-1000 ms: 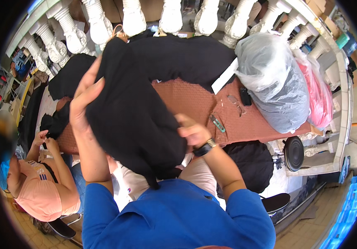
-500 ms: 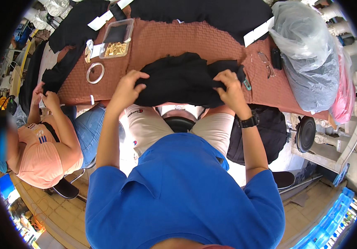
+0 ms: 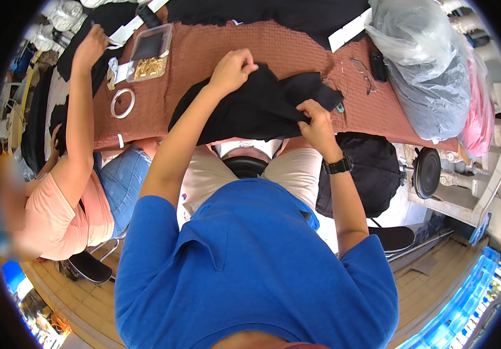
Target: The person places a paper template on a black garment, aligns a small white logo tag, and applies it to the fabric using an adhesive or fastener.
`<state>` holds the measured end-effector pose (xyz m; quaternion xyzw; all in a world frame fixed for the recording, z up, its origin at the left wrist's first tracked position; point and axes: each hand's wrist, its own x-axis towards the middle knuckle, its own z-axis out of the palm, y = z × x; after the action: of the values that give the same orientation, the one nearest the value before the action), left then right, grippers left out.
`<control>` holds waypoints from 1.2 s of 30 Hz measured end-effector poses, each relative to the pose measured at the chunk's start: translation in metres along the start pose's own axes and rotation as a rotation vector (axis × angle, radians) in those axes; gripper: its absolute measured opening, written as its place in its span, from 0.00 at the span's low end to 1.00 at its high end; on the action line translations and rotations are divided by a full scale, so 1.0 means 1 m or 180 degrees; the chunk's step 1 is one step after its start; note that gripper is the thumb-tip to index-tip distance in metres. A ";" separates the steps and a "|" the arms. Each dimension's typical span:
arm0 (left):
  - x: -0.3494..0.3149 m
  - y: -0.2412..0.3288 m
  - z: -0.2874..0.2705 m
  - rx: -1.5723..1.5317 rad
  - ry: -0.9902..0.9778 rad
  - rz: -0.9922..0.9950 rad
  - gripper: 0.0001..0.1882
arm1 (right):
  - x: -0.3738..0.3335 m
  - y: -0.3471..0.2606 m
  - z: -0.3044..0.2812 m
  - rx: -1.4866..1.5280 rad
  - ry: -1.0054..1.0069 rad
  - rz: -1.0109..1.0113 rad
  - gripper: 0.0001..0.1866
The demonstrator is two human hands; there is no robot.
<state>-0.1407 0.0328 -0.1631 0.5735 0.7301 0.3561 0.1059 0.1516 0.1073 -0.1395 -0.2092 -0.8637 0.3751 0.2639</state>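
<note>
The left grip (image 3: 233,71) is at the upper edge of the black cloth (image 3: 250,110), fingers bent and thumb drawn close to them; whether fabric is caught between them cannot be determined. The right grip (image 3: 319,125) is at the cloth's right portion, thumb and fingertips set against the fabric; a firm pinch cannot be confirmed. The black cloth lies creased between and below the two grips, near the front edge of the brown-covered surface (image 3: 372,119). The left forearm passes over its left part. A dark watch (image 3: 339,166) is worn on the wrist behind the right grip.

Just right of the right grip, a green tool (image 3: 340,107) is partly visible at the cloth's edge. Farther up and right of that grip lie eyeglasses (image 3: 368,85), a small black object (image 3: 378,67) and a large clear plastic bag (image 3: 425,87) with dark contents.

Left of the left grip stands a clear container (image 3: 148,68) of gold-coloured pieces; nearer the front edge lies a white ring (image 3: 133,104). Beyond both grips, a larger black fabric (image 3: 262,11) is spread along the far side. Well left of the left grip, a co-worker's hand (image 3: 91,47) is raised near a white strip (image 3: 123,32).
</note>
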 end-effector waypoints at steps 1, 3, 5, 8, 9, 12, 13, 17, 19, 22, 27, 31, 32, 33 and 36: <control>0.004 0.003 -0.005 -0.0414 0.0221 -0.0126 0.13 | 0.001 0.000 -0.009 -0.0166 0.0040 0.0114 0.15; 0.013 0.007 -0.029 -0.1233 0.0666 -0.0410 0.12 | 0.006 0.001 -0.036 -0.0484 0.0098 0.0333 0.14; 0.020 0.020 -0.064 -0.1581 0.0855 -0.0246 0.11 | 0.013 0.004 -0.056 -0.0523 0.0167 0.0353 0.11; 0.022 0.028 -0.109 -0.2006 0.0466 0.0239 0.08 | 0.028 0.005 -0.074 -0.0603 -0.0002 0.0048 0.13; 0.018 0.039 -0.121 -0.2049 0.0372 0.0256 0.07 | 0.034 0.003 -0.079 -0.0448 -0.0150 -0.0195 0.14; -0.005 0.067 -0.148 -0.1879 0.0489 0.0216 0.07 | 0.045 -0.018 -0.087 -0.0341 -0.0790 0.0186 0.18; -0.011 0.064 -0.152 -0.1791 0.0307 0.0239 0.06 | 0.047 -0.024 -0.085 -0.0378 -0.1033 0.0508 0.19; -0.028 0.071 -0.154 -0.1516 -0.0082 0.0154 0.04 | 0.068 -0.027 -0.045 -0.0080 -0.0236 -0.0120 0.29; -0.029 0.081 -0.147 -0.1378 -0.0206 0.0225 0.07 | 0.089 -0.052 -0.016 0.0700 -0.0201 -0.0327 0.37; -0.023 0.115 -0.147 -0.1057 0.0046 0.0373 0.10 | 0.112 -0.080 0.023 0.1780 -0.0629 -0.0228 0.34; -0.047 0.134 -0.186 -0.1011 0.1003 0.0196 0.11 | 0.102 -0.106 -0.001 0.2055 -0.1492 -0.0522 0.20; -0.088 0.147 -0.223 -0.0617 0.1440 0.0294 0.12 | 0.056 -0.107 -0.063 0.0749 -0.1794 -0.0570 0.20; -0.102 0.146 -0.226 -0.0621 0.1650 0.0178 0.12 | 0.043 -0.107 -0.075 0.0505 -0.1880 -0.0406 0.20; -0.121 0.147 -0.239 -0.0447 0.1805 0.0092 0.11 | 0.034 -0.109 -0.086 0.0432 -0.1950 -0.0340 0.20; -0.190 0.133 -0.267 -0.0146 0.2236 -0.0074 0.11 | 0.005 -0.125 -0.129 0.0623 -0.1710 -0.0349 0.13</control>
<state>-0.1292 -0.2349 0.0673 0.4052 0.7202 0.5467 -0.1348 0.2066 0.1004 0.0316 -0.0289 -0.8723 0.4838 0.0646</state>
